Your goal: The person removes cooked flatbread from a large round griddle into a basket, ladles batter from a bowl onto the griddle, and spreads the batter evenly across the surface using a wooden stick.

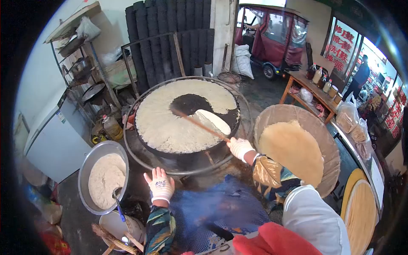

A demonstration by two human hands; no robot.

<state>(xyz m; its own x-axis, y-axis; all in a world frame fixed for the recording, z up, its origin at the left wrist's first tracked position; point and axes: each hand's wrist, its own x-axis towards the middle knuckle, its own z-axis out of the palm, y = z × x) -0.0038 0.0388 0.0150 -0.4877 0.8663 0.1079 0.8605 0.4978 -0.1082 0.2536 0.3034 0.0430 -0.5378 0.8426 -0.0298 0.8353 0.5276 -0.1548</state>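
Note:
A large round black griddle (191, 104) stands in front of me, with pale batter (159, 114) spread over much of it. Bare dark surface shows near its middle and along the right side. A thicker white mound of batter (213, 121) lies at the right. My right hand (240, 148), in a white glove, is closed around a long wooden stick (204, 127) that reaches over the batter; its far end is blurred. My left hand (161, 185), also gloved, has its fingers spread and holds nothing. It hovers by the griddle's outer metal ring (182, 172).
A metal basin (87, 187) of batter with a ladle (119, 204) stands left, above a white bucket (111, 223). At right is a broad lined basket (325, 148) holding thin flatbread (291, 148). Bottles (317, 75) line a wooden bench (306, 80). A person (360, 76) stands farther back.

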